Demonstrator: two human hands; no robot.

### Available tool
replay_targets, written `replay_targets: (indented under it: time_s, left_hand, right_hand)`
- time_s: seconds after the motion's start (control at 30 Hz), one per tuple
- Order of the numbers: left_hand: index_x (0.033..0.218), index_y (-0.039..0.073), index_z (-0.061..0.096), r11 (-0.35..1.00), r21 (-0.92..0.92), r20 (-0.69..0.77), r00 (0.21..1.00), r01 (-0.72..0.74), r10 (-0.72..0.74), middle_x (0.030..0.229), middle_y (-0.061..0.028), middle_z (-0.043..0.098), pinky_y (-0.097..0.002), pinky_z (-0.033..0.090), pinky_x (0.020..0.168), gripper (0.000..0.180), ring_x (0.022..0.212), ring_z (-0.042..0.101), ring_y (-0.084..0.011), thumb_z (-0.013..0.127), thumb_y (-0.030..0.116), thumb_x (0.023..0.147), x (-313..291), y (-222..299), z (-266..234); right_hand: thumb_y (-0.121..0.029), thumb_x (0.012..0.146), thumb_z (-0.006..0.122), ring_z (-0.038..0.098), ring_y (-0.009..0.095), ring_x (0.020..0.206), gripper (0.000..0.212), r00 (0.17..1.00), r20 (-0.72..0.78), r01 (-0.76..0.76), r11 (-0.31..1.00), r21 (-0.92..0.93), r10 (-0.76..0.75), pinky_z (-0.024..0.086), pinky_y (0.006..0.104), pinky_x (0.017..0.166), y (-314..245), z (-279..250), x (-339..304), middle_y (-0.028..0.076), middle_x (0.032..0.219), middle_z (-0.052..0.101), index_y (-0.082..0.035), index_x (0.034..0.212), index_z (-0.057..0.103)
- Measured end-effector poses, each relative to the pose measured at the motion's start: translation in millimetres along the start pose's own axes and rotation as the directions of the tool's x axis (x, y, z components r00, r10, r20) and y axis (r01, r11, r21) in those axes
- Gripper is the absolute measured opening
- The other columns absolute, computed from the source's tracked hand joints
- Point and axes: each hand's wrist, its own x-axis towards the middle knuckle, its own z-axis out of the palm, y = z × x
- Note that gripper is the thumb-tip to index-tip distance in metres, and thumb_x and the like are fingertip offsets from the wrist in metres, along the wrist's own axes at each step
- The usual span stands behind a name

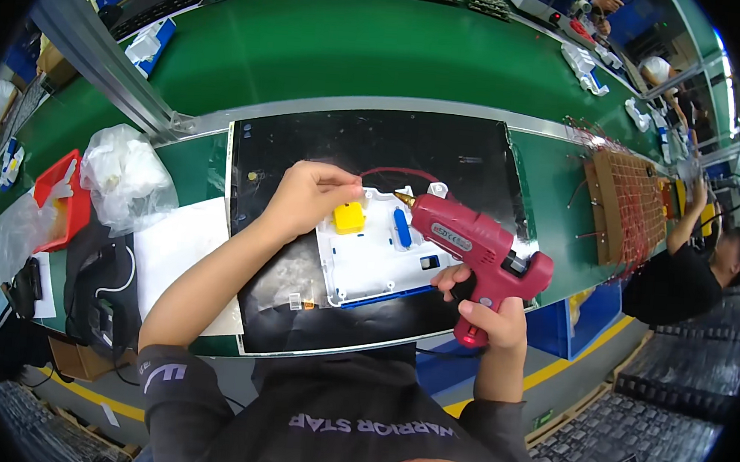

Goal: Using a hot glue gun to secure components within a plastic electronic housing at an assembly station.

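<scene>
red glue gun in right hand, left hand pinching red wire

A long green bench curves through the room, edged with a silver metal strip. A black mat lies on it, with a white sheet just to the left. Farther left sit a red tray and a crumpled clear plastic bag. An aluminium frame post slants across the upper left. To the right stands a brown rack. Below the bench, the grey floor carries a yellow line and dark ribbed matting. Bright light falls from the upper right.
</scene>
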Motion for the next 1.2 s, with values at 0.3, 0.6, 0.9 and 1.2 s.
replay_targets:
  time_s: [0.3, 0.6, 0.9, 1.2]
  left_hand:
    - [0.099, -0.005, 0.065, 0.910, -0.346, 0.023, 0.972, 0.227, -0.234, 0.100, -0.0150, 0.071, -0.0260, 0.052, 0.080, 0.019, 0.089, 0.066, -0.0145, 0.066, 0.012, 0.091, -6, -1, 5]
    - [0.096, -0.002, 0.068, 0.883, -0.438, 0.015, 0.984, 0.168, -0.180, 0.088, -0.0097, 0.071, -0.0212, 0.050, 0.072, 0.016, 0.081, 0.065, -0.0090, 0.067, 0.013, 0.090, -8, -7, 9]
    - [0.099, -0.005, 0.063, 0.917, -0.334, 0.036, 0.975, 0.218, -0.219, 0.098, -0.0148, 0.071, -0.0255, 0.052, 0.080, 0.018, 0.088, 0.067, -0.0144, 0.063, 0.012, 0.093, -9, -2, 7]
    - [0.101, -0.005, 0.062, 0.930, -0.305, 0.040, 0.979, 0.204, -0.202, 0.098, -0.0163, 0.070, -0.0268, 0.052, 0.082, 0.020, 0.090, 0.067, -0.0154, 0.063, 0.013, 0.093, -10, -4, 7]
  right_hand:
    - [0.000, 0.076, 0.069, 0.063, 0.015, 0.093, 0.031, 0.996, 0.065, -0.026, 0.905, -0.425, 0.059, 0.048, 0.0312, 0.082, -2, 15, 12, 0.007, 0.098, 0.067, 0.000, 0.107, 0.063]
    - [-0.005, 0.073, 0.075, 0.065, 0.011, 0.077, 0.025, 0.993, -0.054, -0.117, 0.841, -0.528, 0.104, 0.050, 0.0273, 0.072, 2, 29, 22, 0.006, 0.083, 0.069, -0.001, 0.097, 0.068]
    - [-0.006, 0.072, 0.076, 0.067, 0.014, 0.072, 0.024, 0.991, -0.075, -0.132, 0.808, -0.574, 0.108, 0.051, 0.0265, 0.068, 5, 33, 24, 0.008, 0.081, 0.070, -0.001, 0.094, 0.069]
    - [-0.006, 0.073, 0.075, 0.068, 0.014, 0.072, 0.022, 0.986, -0.105, -0.167, 0.778, -0.606, 0.130, 0.051, 0.0264, 0.067, 2, 35, 23, 0.009, 0.080, 0.070, 0.000, 0.093, 0.068]
